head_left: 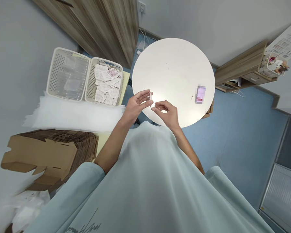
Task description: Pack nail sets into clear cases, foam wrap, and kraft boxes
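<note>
Folded cartons (38, 152): near left, plain brown; no print made out.
Left basket (54, 71): far left; clear plastic containers (74, 77) inside.
Shirt (147, 168): dark script at lower left, illegible.
Card basket (89, 85): heaped printed cards (108, 85), lettering too small to read.
Left hand (134, 106): fingers nearly closed, thin white piece (150, 96) pinched edge-on, above desk's (174, 64) near left.
Handling: my judgement, light grip, piece steady, work its near end with right fingertips, no bending.
Right hand (170, 116): thumb and forefinger almost meeting beside piece; cannot tell if touching.
Pixelated item (200, 94): desk's right side, pinkish, unreadable.
Wall sheet (285, 38): far right, text illegible.
</note>
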`<state>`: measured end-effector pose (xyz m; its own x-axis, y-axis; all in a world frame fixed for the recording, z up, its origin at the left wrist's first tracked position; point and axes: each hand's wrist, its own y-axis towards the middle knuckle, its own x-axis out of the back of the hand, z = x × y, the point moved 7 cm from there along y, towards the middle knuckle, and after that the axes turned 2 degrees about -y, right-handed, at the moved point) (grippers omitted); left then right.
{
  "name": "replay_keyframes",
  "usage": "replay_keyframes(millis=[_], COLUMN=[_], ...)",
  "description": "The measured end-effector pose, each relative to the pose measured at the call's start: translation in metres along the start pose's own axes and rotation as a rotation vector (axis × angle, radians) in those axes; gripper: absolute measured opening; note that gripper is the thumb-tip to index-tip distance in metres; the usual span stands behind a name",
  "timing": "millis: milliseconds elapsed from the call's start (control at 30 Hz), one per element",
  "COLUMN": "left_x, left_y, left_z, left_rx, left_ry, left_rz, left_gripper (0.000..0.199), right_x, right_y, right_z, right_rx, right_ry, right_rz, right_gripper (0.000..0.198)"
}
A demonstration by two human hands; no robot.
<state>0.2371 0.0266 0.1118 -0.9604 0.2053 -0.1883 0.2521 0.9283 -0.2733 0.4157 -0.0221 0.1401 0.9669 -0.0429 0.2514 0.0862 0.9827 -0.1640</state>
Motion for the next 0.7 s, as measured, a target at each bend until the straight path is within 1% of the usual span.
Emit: replay_keyframes(millis=[100, 200, 267, 367, 467, 567, 700], left_x=[-0.002, -0.003, 0.002, 0.014, 0.023, 0.024, 0.022], left_y=[-0.002, -0.003, -0.003, -0.004, -0.006, -0.008, -0.008], left_z=[-0.003, -0.008, -0.009, -0.011, -0.011, -0.013, -0.019], left_rx=[-0.011, -0.028, -0.044, -0.069, -0.068, -0.057, -0.08], left_ry=[0.045, 0.068, 0.071, 0.082, 0.094, 0.097, 0.087], left_rz=[-0.024, -0.042, -0.079, -0.167, -0.214, -0.204, -0.192], left_gripper=[0.076, 0.071, 0.068, 0.064, 0.061, 0.058, 0.057], right_x=[-0.006, -0.008, -0.004, 0.007, 0.014, 0.014, 0.013], right_y=[-0.003, -0.002, 0.0, 0.004, 0.008, 0.011, 0.011], right_z=[0.011, 0.011, 0.007, -0.004, -0.015, -0.021, -0.023], right_rx=[0.065, 0.089, 0.079, 0.014, -0.052, -0.078, -0.103], right_ry=[-0.077, -0.119, -0.11, -0.055, 0.027, 0.08, 0.12], right_rz=[-0.026, -0.061, -0.095, -0.123, -0.063, 0.007, 0.033], right_gripper=[0.038, 0.037, 0.038, 0.041, 0.046, 0.052, 0.058])
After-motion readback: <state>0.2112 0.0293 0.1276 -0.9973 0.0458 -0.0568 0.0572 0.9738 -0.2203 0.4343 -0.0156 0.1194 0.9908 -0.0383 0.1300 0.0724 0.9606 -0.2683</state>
